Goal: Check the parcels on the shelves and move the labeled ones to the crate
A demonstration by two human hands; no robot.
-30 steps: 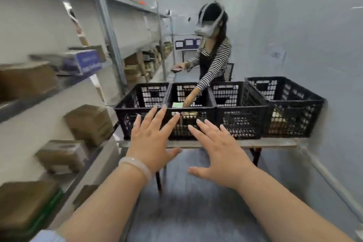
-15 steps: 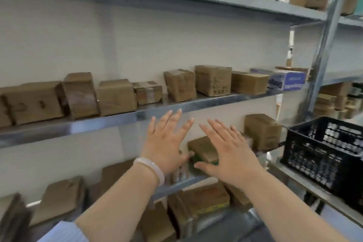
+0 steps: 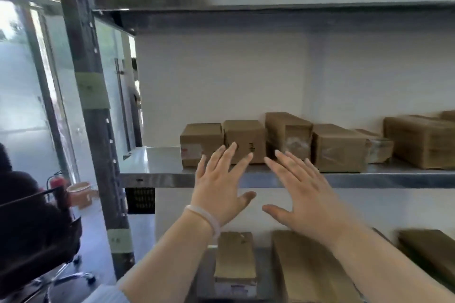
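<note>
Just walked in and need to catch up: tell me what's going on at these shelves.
A person is facing a metal shelf lined with cardboard parcels. The left grip and right grip, bare hands with fingers spread, are raised before the row and hold nothing. No parcel is picked yet; no crate is in view.

Middle shelf (image 3: 157, 162): smooth grey sheet metal with a soft sheen. Upright post (image 3: 81, 56), left of frame: duller, darker metal bearing matt pale-green patches (image 3: 93, 92). Parcels (image 3: 243, 140): brown matt cardboard; one at centre carries glossy, crinkled clear tape (image 3: 295, 147). Back wall (image 3: 221, 76): white, matt. Bracelet (image 3: 206, 219), lower centre: smooth, pale, translucent.
</note>
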